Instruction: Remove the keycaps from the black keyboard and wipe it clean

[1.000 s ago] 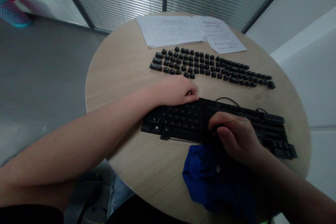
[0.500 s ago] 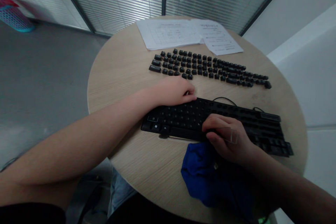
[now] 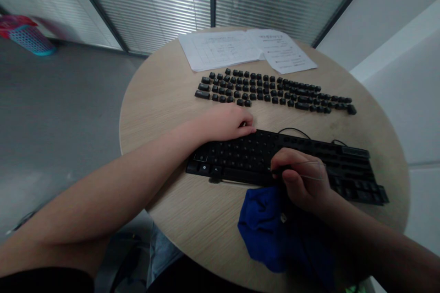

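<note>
A black keyboard (image 3: 237, 158) with many of its keycaps off lies across the round table. My left hand (image 3: 227, 121) rests on its back edge, fingers curled, thumb along the edge. Over the middle of the keyboard, my right hand (image 3: 305, 183) is closed in a pinch around a wire keycap puller (image 3: 314, 170); its thin wire loops stick out behind the fingers and a dark part shows at the fingertips. Whether a keycap is also pinched there, I cannot tell. Loose black keycaps (image 3: 259, 89) are laid out in rows behind the keyboard.
A blue cloth (image 3: 261, 233) lies crumpled at the front of the table, under my right forearm. Printed papers (image 3: 223, 50) are at the back of the round wooden table (image 3: 151, 110). A blue basket (image 3: 32, 39) stands on the floor at far left.
My right hand has shifted slightly right along the keyboard and its fingers have turned a little. My left hand keeps its place on the keyboard. The whole view has tilted slightly.
</note>
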Demonstrator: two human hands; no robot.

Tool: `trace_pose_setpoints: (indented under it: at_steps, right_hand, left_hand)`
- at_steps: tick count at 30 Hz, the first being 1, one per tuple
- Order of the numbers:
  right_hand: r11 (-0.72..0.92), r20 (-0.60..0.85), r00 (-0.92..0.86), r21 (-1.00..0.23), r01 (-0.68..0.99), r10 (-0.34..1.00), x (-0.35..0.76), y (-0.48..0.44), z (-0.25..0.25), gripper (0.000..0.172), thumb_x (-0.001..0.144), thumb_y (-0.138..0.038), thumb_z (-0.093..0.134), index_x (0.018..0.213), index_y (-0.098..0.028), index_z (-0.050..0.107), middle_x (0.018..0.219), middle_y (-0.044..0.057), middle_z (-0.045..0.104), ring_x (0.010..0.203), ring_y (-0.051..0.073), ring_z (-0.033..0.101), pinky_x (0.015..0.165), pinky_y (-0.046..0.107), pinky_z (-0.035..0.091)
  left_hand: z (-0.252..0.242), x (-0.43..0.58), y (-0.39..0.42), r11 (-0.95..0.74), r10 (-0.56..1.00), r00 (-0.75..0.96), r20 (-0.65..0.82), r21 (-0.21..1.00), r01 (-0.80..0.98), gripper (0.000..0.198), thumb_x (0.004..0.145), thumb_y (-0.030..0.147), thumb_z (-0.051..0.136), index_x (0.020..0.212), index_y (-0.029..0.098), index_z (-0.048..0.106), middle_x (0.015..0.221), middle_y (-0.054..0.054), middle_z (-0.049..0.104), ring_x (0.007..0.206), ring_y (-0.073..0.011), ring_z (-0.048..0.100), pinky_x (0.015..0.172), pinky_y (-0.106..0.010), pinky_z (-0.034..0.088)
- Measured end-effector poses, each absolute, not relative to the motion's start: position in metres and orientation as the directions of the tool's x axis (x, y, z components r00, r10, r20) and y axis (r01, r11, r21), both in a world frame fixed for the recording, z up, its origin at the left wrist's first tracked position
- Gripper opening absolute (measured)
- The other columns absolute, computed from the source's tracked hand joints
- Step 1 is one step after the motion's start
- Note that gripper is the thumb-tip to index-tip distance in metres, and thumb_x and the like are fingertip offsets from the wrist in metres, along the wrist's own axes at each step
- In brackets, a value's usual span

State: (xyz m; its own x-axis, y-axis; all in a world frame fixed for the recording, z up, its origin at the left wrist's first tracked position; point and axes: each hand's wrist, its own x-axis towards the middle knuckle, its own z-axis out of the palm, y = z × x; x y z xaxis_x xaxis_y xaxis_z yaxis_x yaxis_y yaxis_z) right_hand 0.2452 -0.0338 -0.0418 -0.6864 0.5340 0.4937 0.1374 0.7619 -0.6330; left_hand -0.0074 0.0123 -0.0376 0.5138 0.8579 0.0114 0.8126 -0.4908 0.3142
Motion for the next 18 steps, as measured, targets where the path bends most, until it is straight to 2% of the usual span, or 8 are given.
trace_pose_setpoints:
  at_steps: [3, 8, 11, 13, 16, 18]
  right_hand:
    - [0.74, 0.479, -0.681, -0.658, 0.138, 0.553, 0.248, -0.035, -0.044, 0.038, 0.11, -0.048, 0.047, 0.092, -0.022, 0.067, 0.071, 0.003, 0.067, 0.058, 0.017, 0.063, 0.053, 0.029, 0.047]
    - [0.569, 0.445, -0.536, -0.818, 0.082, 0.717, 0.254, -0.036, -0.053, 0.041, 0.11, -0.055, 0.047, 0.093, -0.023, 0.067, 0.068, 0.001, 0.065, 0.049, 0.015, 0.057, 0.045, 0.028, 0.043]
    - [0.524, 0.399, -0.54, -0.847, 0.094, 0.741, 0.255, -0.036, -0.055, 0.04, 0.109, -0.056, 0.05, 0.093, -0.023, 0.067, 0.066, 0.001, 0.064, 0.047, 0.014, 0.056, 0.043, 0.027, 0.042]
    - [0.52, 0.419, -0.513, -0.852, 0.064, 0.749, 0.254, -0.036, -0.054, 0.04, 0.108, -0.056, 0.051, 0.092, -0.024, 0.068, 0.067, 0.001, 0.064, 0.048, 0.014, 0.057, 0.043, 0.027, 0.042]
    - [0.517, 0.455, -0.445, -0.856, 0.021, 0.771, 0.253, -0.035, -0.049, 0.032, 0.108, -0.05, 0.054, 0.098, -0.025, 0.071, 0.072, 0.003, 0.067, 0.05, 0.015, 0.059, 0.042, 0.028, 0.043]
    - [0.505, 0.458, -0.417, -0.863, 0.001, 0.785, 0.253, -0.035, -0.044, 0.022, 0.108, -0.042, 0.057, 0.103, -0.026, 0.072, 0.078, 0.004, 0.07, 0.052, 0.015, 0.061, 0.042, 0.029, 0.045]
  left_hand:
    - [-0.037, -0.007, 0.012, -0.492, 0.858, 0.514, 0.011, 0.308, 0.814, 0.032, 0.104, 0.041, 0.056, 0.096, 0.021, 0.079, 0.088, -0.006, 0.077, 0.077, -0.0189, 0.065, 0.067, -0.03, 0.04]
    - [-0.037, -0.008, 0.011, -0.497, 0.857, 0.516, 0.018, 0.299, 0.815, 0.032, 0.104, 0.042, 0.056, 0.097, 0.021, 0.079, 0.089, -0.006, 0.077, 0.076, -0.0187, 0.065, 0.067, -0.03, 0.04]
    - [-0.039, -0.008, 0.012, -0.496, 0.857, 0.516, 0.019, 0.303, 0.814, 0.032, 0.104, 0.042, 0.057, 0.096, 0.021, 0.079, 0.091, -0.007, 0.078, 0.078, -0.0193, 0.066, 0.067, -0.03, 0.041]
    - [-0.04, -0.008, 0.013, -0.494, 0.856, 0.516, 0.016, 0.317, 0.81, 0.031, 0.104, 0.042, 0.058, 0.096, 0.02, 0.079, 0.094, -0.007, 0.078, 0.081, -0.0201, 0.067, 0.069, -0.031, 0.043]
    - [-0.037, -0.011, 0.012, -0.504, 0.85, 0.523, 0.058, 0.378, 0.777, 0.027, 0.103, 0.038, 0.06, 0.104, 0.02, 0.08, 0.102, -0.008, 0.078, 0.089, -0.0208, 0.07, 0.078, -0.032, 0.048]
    - [-0.032, -0.013, 0.01, -0.506, 0.846, 0.519, 0.12, 0.483, 0.714, 0.027, 0.102, 0.035, 0.061, 0.112, 0.019, 0.08, 0.108, -0.009, 0.078, 0.096, -0.0205, 0.071, 0.086, -0.032, 0.052]
